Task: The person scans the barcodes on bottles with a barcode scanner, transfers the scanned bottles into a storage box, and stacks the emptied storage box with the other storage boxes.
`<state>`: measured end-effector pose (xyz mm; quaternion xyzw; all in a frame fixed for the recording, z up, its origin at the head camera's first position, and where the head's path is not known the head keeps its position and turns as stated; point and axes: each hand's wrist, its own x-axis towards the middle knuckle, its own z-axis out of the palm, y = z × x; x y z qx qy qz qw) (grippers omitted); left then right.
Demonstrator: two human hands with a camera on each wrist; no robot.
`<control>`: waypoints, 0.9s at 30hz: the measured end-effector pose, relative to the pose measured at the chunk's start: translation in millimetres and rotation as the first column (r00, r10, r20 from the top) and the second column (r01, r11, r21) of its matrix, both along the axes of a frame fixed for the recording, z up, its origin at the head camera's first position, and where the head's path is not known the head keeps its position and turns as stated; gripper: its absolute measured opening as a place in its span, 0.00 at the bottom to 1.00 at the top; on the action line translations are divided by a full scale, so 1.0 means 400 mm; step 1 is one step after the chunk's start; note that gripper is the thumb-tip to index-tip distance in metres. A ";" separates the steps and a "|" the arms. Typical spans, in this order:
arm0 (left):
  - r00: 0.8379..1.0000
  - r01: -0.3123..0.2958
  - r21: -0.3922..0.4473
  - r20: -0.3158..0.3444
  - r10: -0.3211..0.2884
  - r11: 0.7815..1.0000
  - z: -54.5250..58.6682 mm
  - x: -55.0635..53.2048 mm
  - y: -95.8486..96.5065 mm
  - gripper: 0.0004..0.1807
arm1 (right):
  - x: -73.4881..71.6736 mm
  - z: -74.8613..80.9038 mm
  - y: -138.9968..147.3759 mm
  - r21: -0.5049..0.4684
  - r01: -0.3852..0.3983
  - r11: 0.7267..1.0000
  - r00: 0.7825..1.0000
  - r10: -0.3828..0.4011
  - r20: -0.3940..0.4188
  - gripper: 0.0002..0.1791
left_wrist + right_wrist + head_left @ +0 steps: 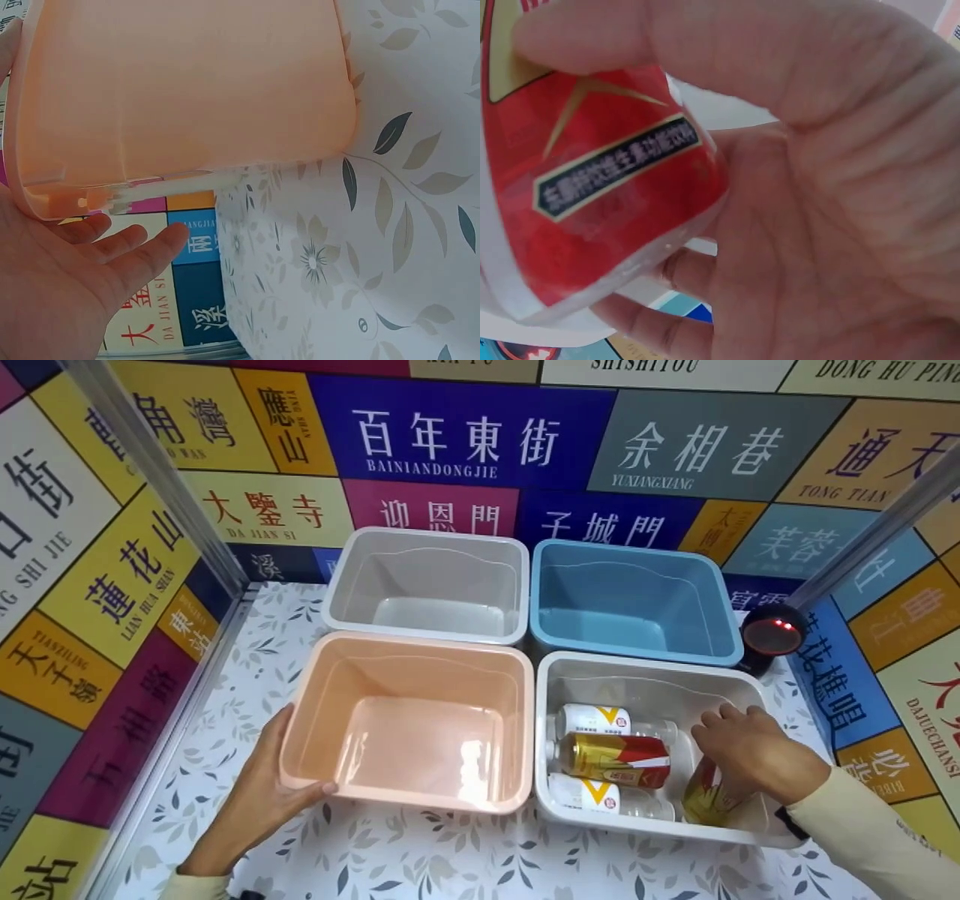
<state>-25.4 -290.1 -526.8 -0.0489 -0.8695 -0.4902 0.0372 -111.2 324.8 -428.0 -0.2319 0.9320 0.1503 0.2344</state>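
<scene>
Four bins on a white, leaf-patterned tabletop. Right hand reaches into the cream-white rectangular plastic bin at near right, thumb and fingers grasping a clear plastic bottle with a red-and-gold label. Bottle sits at the right end of that bin, leaning; whether its base touches the floor, cannot tell. Left of it, on their sides: another red-and-gold-labelled bottle between two clear bottles with white-and-yellow labels, one far, one near.

Left hand at the near left corner of the peach rectangular plastic bin: thumb at the rim, fingers straight and spread along the left outer side, not clenched. Reads as steadying. No bottle seen in the peach bin, nor in the pale grey plastic bin at far left or the blue plastic bin at far right.

Step in hand, my judgement: gripping or placing the bottle; one moment cannot settle which. If lifting, the move calls for a firm squeeze and a rise clear of the rim; if placing, a gentle release beside the others.
</scene>
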 end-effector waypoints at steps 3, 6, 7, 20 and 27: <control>1.000 0.001 -0.002 -0.003 -0.001 1.000 0.000 0.003 -0.001 0.72 | -0.007 -0.001 0.003 -0.024 0.021 0.999 0.999 -0.020 0.048 0.36; 1.000 0.003 0.002 0.004 -0.003 1.000 0.001 0.003 0.000 0.71 | -0.013 0.004 0.012 -0.068 0.059 0.996 0.993 -0.052 0.107 0.36; 1.000 0.004 0.004 0.009 -0.004 1.000 0.000 0.003 0.000 0.71 | -0.015 0.008 0.017 -0.085 0.072 0.994 0.990 -0.061 0.124 0.36; 1.000 0.005 0.029 0.017 -0.005 1.000 -0.001 0.001 0.001 0.70 | -0.024 0.085 0.079 -0.236 0.235 0.943 0.948 -0.170 0.268 0.31; 1.000 -0.003 -0.011 0.022 0.003 1.000 0.003 0.004 0.001 0.71 | -0.020 0.124 0.112 -0.284 0.249 0.926 0.947 -0.172 0.270 0.32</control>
